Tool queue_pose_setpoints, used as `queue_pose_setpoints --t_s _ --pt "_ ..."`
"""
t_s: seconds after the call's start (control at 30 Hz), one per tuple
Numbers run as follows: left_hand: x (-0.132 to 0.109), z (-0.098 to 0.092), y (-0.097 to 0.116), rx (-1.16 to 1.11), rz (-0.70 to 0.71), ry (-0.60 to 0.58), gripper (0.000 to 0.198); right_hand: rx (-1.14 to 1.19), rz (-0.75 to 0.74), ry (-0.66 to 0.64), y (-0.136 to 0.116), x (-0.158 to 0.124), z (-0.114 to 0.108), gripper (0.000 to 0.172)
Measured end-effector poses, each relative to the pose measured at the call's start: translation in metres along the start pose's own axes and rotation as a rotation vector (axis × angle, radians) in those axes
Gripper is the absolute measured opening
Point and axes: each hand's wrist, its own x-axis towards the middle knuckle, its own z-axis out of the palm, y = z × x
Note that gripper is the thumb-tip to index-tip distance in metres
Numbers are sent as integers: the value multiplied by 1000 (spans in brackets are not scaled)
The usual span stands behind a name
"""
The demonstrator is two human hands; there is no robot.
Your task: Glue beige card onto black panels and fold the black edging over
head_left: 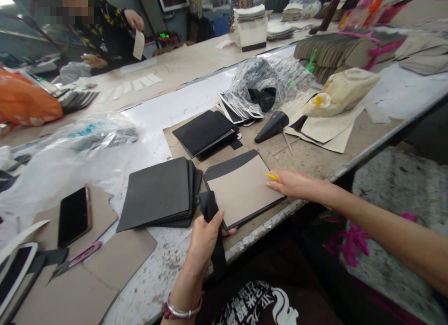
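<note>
A beige panel with a black border (pixel 241 187) lies near the front edge of the table. My left hand (pixel 201 241) is closed on a black strap (pixel 219 255) at the panel's left corner, with a fingertip showing under its near edge. My right hand (pixel 296 184) rests at the panel's right edge, its fingers pinched on a small yellow pointed tool (pixel 272 177); most of the tool is hidden. Left of the panel sits a stack of dark grey sheets (pixel 156 190). Behind it is a pile of black folded pieces (pixel 205 131).
A black cone-shaped nozzle (pixel 272 126) and a stained yellowish plastic bottle (pixel 341 92) lie to the right. Clear plastic wrap (pixel 252 80) covers pieces behind. At left are a phone (pixel 74 217) and pink-handled scissors (pixel 79 257). Across the table, a person (pixel 115 31) holds a pale strip.
</note>
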Motion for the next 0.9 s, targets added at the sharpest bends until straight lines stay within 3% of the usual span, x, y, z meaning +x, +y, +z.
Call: queue_pose_setpoints --t_s 0.27,0.37,0.53,0.9 --pt "2 0 -2 136 40 22 17 -44 10 -42 -1 -5 -5 35" --pt "2 -3 0 392 86 12 28 -32 25 -52 -1 -4 -5 35" --pt "2 -7 5 800 176 20 28 -20 14 -58 1 -3 -4 34" --pt "12 -15 -11 686 136 -8 42 5 51 -54 -3 -7 -10 30"
